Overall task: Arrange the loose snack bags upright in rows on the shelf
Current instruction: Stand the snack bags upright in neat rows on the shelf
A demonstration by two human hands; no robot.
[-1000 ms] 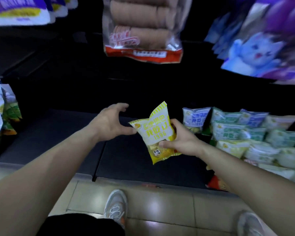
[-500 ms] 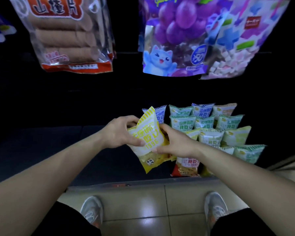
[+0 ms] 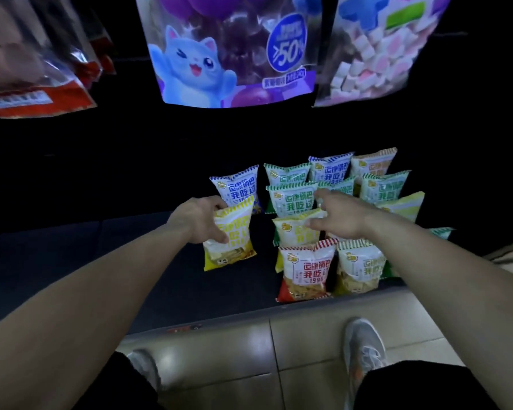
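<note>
L hand (image 3: 200, 221) grip wrapped round yellow bag (image 3: 233, 232), thumb across front. Bag is upright, base at/near shelf (image 3: 116, 261), at 9 o'clock of the standing rows (image 3: 290, 199), prob. to start a new column. R hand (image 3: 339, 216) grip wide, fingers straight over mid-row bags, likely steadying them; contact unclear.
</note>
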